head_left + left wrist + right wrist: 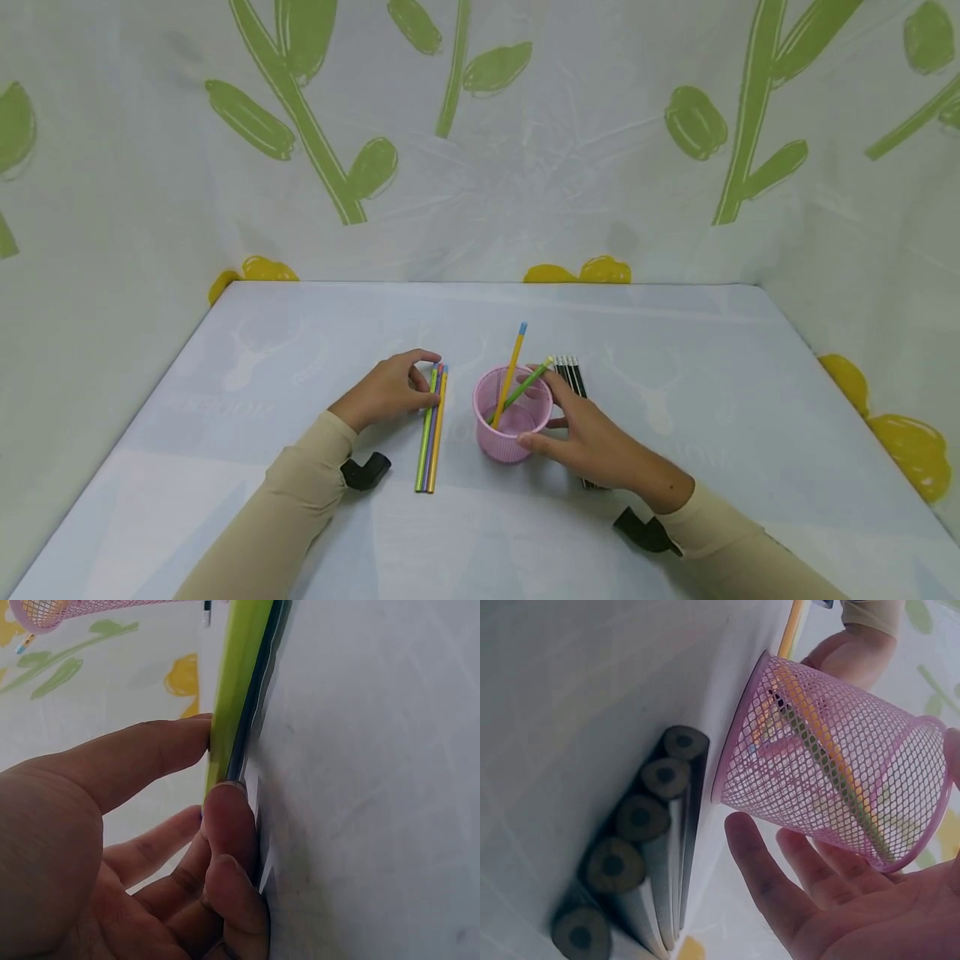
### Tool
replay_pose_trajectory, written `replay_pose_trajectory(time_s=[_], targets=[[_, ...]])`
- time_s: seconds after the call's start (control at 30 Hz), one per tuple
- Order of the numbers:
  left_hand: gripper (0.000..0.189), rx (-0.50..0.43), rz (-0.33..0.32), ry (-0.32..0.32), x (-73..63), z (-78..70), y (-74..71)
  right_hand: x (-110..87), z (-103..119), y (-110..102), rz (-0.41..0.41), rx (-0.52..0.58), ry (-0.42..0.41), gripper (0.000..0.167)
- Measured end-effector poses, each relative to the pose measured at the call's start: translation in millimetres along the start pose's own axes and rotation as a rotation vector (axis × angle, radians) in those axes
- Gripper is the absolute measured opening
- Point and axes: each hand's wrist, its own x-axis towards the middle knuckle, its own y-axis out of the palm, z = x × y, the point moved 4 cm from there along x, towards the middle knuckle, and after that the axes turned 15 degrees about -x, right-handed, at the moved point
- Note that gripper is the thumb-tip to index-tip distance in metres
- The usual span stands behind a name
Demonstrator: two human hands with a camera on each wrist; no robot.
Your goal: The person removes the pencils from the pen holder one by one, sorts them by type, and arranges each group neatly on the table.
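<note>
My left hand (386, 392) pinches at the far part of a small row of colored pencils (426, 458) lying side by side on the table. Its thumb reaches across them, and the other fingers curl beside the green pencil (238, 682). A pink mesh pen holder (504, 451) stands upright to the right, with my right hand (592, 442) gripping it by the rim. Inside lean a yellow pencil (512, 371) with a blue end and a green pencil (528, 383). Under the right hand lies a row of black pencils (641, 817), partly hidden in the head view.
The table (300, 533) has a pale cloth with faint deer prints. Behind it hangs a white backdrop (562, 167) with green plant and yellow flower prints. Each wrist wears a black camera mount (366, 472).
</note>
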Motion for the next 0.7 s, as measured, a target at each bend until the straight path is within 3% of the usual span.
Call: replay_pose_trajectory(time_s=[0.7], targets=[[0.062,0.026,-0.005,0.006,-0.2,-1.8,1.5,-0.3,0.3,-1.3,0.016,-0.008,0.032,0.086]])
